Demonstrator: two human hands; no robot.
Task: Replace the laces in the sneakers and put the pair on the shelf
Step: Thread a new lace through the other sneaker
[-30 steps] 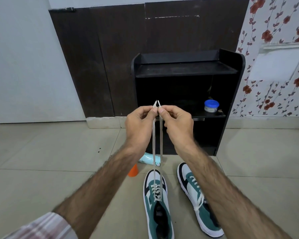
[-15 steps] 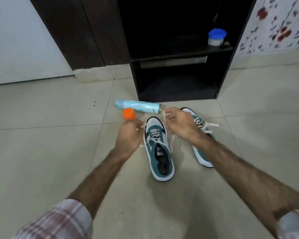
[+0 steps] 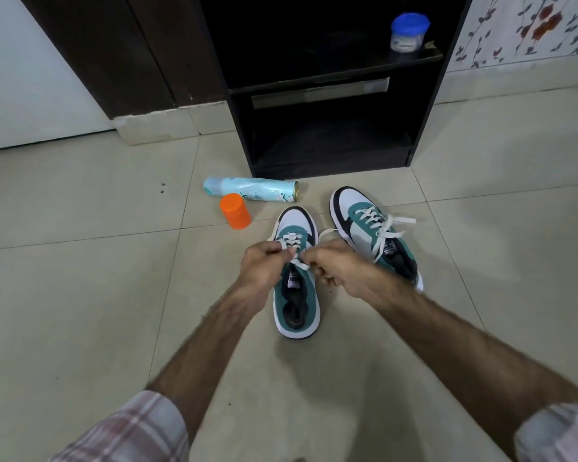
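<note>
Tiled floor (image 3: 80,295) holds spray can (image 3: 251,189) and orange cap (image 3: 235,211) beside sneakers (image 3: 296,295).

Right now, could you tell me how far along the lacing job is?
Done: the right sneaker looks laced and tied. In hand: the left hand and right hand are working the lace on the left sneaker. Left: both go on the shelf.

We read "PUMA" on the white tongue label of the right sneaker (image 3: 377,238); the like label on the left sneaker (image 3: 296,295) appears the same but blurred
</note>
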